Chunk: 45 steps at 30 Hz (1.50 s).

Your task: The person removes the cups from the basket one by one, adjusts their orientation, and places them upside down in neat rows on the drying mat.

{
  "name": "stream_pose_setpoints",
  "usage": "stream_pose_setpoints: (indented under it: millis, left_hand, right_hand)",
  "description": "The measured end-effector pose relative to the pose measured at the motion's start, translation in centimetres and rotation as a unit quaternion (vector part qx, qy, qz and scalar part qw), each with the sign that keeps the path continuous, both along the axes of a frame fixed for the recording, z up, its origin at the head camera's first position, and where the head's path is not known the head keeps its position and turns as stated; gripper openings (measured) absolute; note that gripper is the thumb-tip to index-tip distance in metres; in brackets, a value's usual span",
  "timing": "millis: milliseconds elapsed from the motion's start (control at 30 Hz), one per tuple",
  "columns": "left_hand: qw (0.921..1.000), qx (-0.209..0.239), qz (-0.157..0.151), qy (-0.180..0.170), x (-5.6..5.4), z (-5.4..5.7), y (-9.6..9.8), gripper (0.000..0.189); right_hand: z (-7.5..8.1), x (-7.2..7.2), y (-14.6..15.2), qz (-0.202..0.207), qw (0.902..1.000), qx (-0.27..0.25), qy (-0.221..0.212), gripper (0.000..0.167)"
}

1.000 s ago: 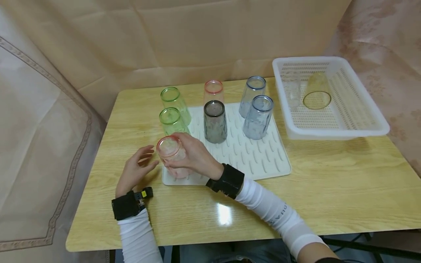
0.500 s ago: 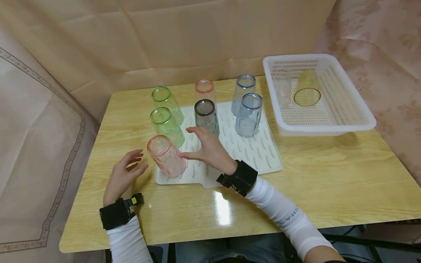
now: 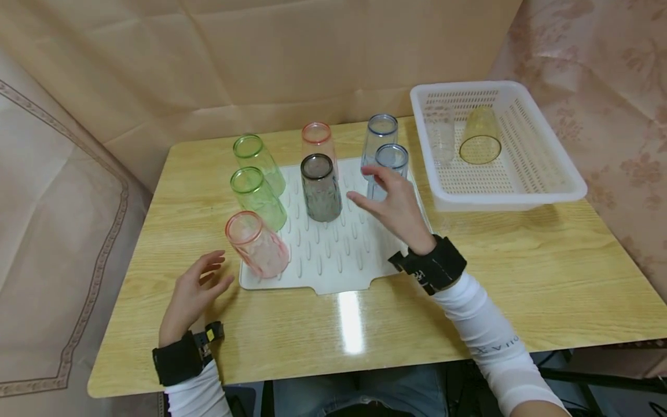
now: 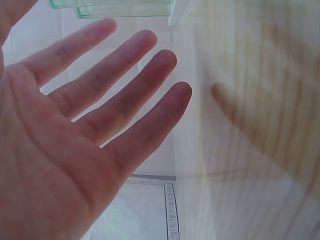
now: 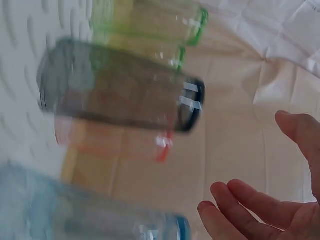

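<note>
My left hand hovers over the table at the front left, fingers spread and nothing held; the left wrist view shows its bare palm. A pink glass stands on the left front corner of the white ridged mat, just beyond that hand. Over the mat's right side, my right hand has thumb and fingers apart, partly covering the front blue glass; the head view does not show whether they touch. A grey glass stands mid-mat, left of this hand, and appears large in the right wrist view.
Two green glasses line the mat's left side. A second pink glass stands behind the grey one, and another blue glass at the back right. A white basket holds a yellow glass and a clear glass.
My right hand has let go of the front pink glass and moved right to the blue glasses. The pink glass stays on the mat's corner. My left hand has barely moved.
</note>
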<state>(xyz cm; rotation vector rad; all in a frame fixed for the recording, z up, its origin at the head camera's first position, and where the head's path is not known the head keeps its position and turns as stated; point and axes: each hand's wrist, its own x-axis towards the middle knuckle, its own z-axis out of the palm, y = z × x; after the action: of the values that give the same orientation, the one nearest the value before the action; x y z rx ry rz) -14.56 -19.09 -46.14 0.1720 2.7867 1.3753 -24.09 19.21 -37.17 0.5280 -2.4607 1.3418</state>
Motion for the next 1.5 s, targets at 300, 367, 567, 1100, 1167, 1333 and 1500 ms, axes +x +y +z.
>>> stream_pose_setpoints:
  millis: [300,367,567,1100,1167,1333,1500]
  left_hand:
    - [0.9998,0.008,0.014,0.014,1.1,0.4,0.6,0.053]
    - [0.9995,0.013,0.019,0.023,1.3,0.6,0.8,0.052]
    - [0.9976,0.024,0.032,0.056,2.3,1.0,2.0,0.052]
    - [0.9929,0.014,0.043,0.11,4.4,2.1,4.6,0.054]
    - [0.9928,0.008,0.043,0.112,4.8,2.3,4.8,0.055]
    - [0.9912,-0.005,0.031,0.129,5.7,2.6,5.4,0.057]
    - [0.9868,-0.009,0.005,0.162,5.4,2.4,6.0,0.061]
  right_hand:
    - [5.4,-1.7,6.3,-0.135,0.9909,0.003,0.007,0.043]
    - [6.4,-2.0,7.3,-0.161,0.9868,0.006,0.008,0.044]
    - [7.7,-2.8,9.4,-0.206,0.9778,0.03,0.02,0.046]
    - [6.9,-5.7,13.6,-0.26,0.9613,0.085,-0.034,0.055]
    - [6.8,-5.9,13.9,-0.261,0.9608,0.086,-0.034,0.055]
    - [6.3,-6.8,14.7,-0.264,0.9592,0.097,-0.032,0.054]
    - [6.4,-8.0,15.9,-0.271,0.9535,0.119,-0.058,0.054]
